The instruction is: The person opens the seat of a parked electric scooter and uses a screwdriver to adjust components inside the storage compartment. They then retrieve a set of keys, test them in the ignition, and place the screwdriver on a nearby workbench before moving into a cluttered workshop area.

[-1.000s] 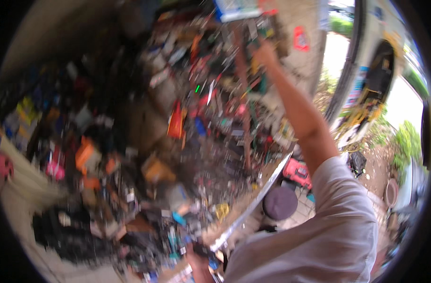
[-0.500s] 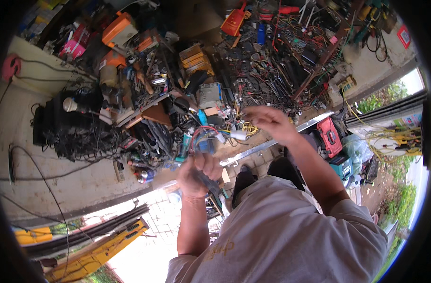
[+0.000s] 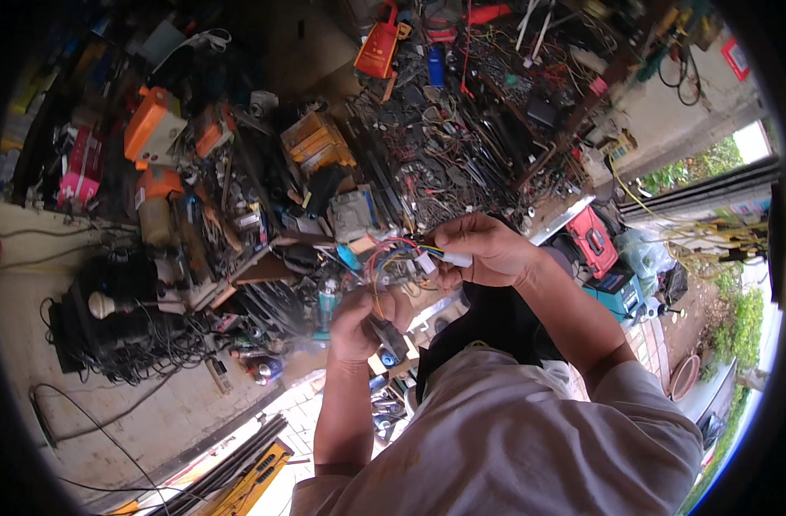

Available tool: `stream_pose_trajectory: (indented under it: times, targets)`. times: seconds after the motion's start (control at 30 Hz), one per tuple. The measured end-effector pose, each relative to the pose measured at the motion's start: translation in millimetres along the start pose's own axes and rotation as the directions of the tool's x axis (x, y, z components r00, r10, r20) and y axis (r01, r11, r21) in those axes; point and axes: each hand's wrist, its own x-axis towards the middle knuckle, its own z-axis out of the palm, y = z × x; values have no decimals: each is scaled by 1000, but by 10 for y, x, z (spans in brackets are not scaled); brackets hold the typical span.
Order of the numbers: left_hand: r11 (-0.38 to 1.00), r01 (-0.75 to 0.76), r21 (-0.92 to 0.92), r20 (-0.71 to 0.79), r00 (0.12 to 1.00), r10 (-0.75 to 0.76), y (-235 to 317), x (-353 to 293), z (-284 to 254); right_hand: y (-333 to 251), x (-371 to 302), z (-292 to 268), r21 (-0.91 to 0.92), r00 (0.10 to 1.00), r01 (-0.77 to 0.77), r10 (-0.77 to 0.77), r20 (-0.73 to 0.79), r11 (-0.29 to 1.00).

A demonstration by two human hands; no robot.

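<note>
My left hand [image 3: 356,325] is closed around a bundle of coloured wires [image 3: 378,265] in red, yellow and blue. A dark, flat-sided piece [image 3: 390,340] sticks out below that fist; its kind is not clear. The wires arch across to my right hand [image 3: 489,249], whose thumb and fingers pinch a white wire connector [image 3: 457,259]. A second white connector [image 3: 426,263] hangs from the wires between the two hands. Fingers hide part of the bundle. Below and behind the hands are the bench edge and a teal bottle-like thing [image 3: 327,303].
Loose wires, tools and small parts cover the bench beyond my hands. A yellow-orange drawer box [image 3: 317,142], an orange dustpan-like scoop [image 3: 377,50] and a black cable pile [image 3: 122,322] lie there. To the right stand a red case [image 3: 592,240] and a teal box [image 3: 615,291].
My right hand, open and apart from the wires before, has come down and closed on the white connector. The left hand keeps hold of the bundle. The view has shifted.
</note>
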Motion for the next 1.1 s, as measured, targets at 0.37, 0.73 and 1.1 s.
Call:
stream_pose_trajectory:
  times: [0.37, 0.73, 1.1]
  targets:
    - [908, 277, 315, -566, 822, -55, 1113, 1262, 489, -1644, 737, 90, -59, 964, -258, 261, 45, 964]
    - [969, -236, 71, -729, 650, 212, 2380, 1907, 1029, -2998, 1811, 1298, -203, 999, 22, -28, -28, 979]
    - [908, -386, 164, -766, 529, 364, 3974, 3541, -75, -4171, 4097, 1524, -739, 965, 114, -251, -76, 664]
